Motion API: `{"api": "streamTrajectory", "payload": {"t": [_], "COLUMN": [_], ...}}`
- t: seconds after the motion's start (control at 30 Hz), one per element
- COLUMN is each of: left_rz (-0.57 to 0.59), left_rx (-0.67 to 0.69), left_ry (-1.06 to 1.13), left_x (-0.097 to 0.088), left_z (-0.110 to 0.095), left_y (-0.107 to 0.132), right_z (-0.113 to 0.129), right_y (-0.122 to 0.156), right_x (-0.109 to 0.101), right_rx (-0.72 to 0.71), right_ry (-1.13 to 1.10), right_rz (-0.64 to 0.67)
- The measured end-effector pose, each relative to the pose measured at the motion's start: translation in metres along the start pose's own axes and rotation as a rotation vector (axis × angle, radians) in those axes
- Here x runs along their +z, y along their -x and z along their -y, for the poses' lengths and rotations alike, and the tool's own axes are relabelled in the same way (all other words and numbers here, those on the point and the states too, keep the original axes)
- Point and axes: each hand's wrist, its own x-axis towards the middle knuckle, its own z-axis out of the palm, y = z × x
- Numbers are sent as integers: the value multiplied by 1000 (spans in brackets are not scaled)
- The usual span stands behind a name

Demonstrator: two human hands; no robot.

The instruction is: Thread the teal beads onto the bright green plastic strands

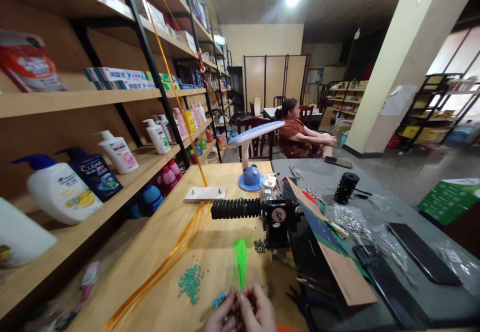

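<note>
At the bottom edge, my left hand (222,318) and my right hand (257,308) come together, fingertips pinched. A bundle of bright green strands (240,259) runs up from the fingertips over the wooden tabletop; its lower end is hidden by the fingers. A small blue-teal piece (219,299) shows beside my left fingers; whether it is held I cannot tell. Left of the hands lies a pile of teal beads (190,282). Beyond the strands stands a black device (278,217) with a ridged roller (236,208) wound with thread. Small dark metal pieces (259,245) lie by its base.
Orange strands (180,244) hang past a white plate (205,194) and spread leftward. A blue-white lamp (250,178) stands behind. Pliers (309,304), a cardboard strip (348,279) and a phone (423,253) lie right. Shelves (150,164) line the left; a person (296,134) sits beyond.
</note>
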Motion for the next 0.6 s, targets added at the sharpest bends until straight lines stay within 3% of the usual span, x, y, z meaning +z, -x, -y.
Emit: {"api": "streamTrajectory", "payload": {"t": [0.6], "left_rz": [-33], "left_rx": [3], "left_ry": [-83], "left_x": [3], "left_z": [-2], "left_y": [1], "right_z": [-22], "right_y": [-3], "right_x": [6], "right_rx": [-40], "right_ry": [-34], "right_rz": [-71]}}
